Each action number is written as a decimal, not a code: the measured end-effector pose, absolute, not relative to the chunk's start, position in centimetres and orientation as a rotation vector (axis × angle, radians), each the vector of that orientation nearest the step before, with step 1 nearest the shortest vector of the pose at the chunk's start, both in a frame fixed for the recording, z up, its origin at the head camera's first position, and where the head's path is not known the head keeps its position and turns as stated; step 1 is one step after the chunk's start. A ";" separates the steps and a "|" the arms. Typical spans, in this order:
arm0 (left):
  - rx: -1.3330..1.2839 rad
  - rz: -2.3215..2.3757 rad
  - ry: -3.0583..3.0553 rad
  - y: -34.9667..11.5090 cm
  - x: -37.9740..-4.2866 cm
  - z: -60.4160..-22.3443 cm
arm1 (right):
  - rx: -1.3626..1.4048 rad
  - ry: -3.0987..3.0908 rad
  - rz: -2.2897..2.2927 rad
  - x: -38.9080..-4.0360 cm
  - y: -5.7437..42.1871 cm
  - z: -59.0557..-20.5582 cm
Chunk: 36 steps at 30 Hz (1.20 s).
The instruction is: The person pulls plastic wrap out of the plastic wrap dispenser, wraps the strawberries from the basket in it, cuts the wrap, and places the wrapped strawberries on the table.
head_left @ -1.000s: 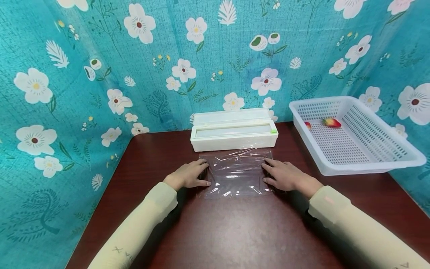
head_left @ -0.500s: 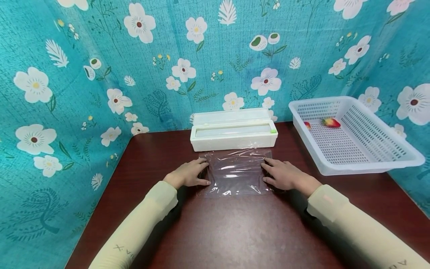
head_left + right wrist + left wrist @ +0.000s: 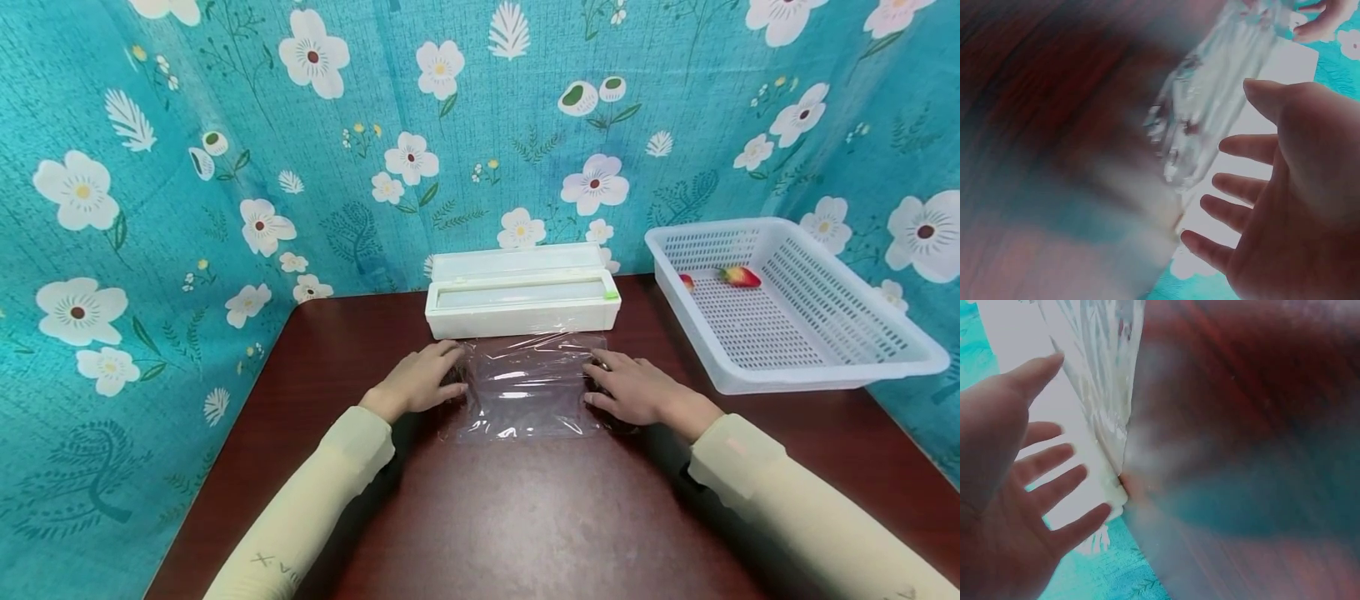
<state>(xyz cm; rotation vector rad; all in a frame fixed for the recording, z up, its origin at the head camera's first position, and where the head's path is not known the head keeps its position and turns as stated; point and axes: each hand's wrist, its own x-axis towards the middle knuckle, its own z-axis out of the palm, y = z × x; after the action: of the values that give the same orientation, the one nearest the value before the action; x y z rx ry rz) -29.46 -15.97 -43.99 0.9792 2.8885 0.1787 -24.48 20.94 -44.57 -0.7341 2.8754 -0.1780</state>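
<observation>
A sheet of clear plastic wrap (image 3: 525, 400) lies on the table in front of a white wrap dispenser box (image 3: 523, 317), its lid tilted up at the back. My left hand (image 3: 422, 379) is at the sheet's left edge, and in the left wrist view its fingers (image 3: 1054, 456) are spread with nothing gripped. At the right edge is my right hand (image 3: 637, 390), its fingers (image 3: 1225, 212) likewise spread apart in the right wrist view. Whether the fingertips touch the wrap is hard to tell. A small green piece (image 3: 611, 295) sits at the box's right end.
A white perforated plastic basket (image 3: 832, 375) stands to the right, with a strawberry (image 3: 741, 277) and part of another red fruit (image 3: 687, 282) inside. The dark red wooden table (image 3: 525, 517) meets a teal flowered cloth (image 3: 480, 125) at the back and sides.
My left hand has shifted slightly away from me, toward the box. My right hand and the plastic wrap look nearly the same.
</observation>
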 end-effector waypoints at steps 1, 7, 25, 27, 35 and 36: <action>0.991 0.177 2.936 -16.0 -29.7 -43.9 | -0.750 2.886 -0.176 -24.5 20.9 -44.4; 0.929 0.121 3.144 -16.4 -31.5 -43.7 | -0.894 2.898 -0.154 -23.6 19.9 -41.4; 0.760 0.038 3.159 -16.8 -33.0 -44.2 | -0.973 3.150 -0.250 -27.5 24.4 -27.7; 0.748 0.046 3.152 -16.8 -32.9 -44.2 | -0.889 3.130 -0.277 -29.0 25.6 -27.4; 0.741 0.066 3.153 -17.3 -32.2 -44.6 | -0.661 3.036 -0.250 -35.9 30.7 -28.4; 0.743 0.072 3.155 -17.4 -32.1 -44.6 | -0.640 3.020 -0.240 -36.8 31.4 -28.6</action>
<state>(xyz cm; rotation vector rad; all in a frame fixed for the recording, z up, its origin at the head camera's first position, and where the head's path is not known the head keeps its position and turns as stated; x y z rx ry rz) -32.13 -17.44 -44.60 0.7430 3.1547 0.0717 -36.78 31.36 -28.62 -0.6400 3.0205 -0.2395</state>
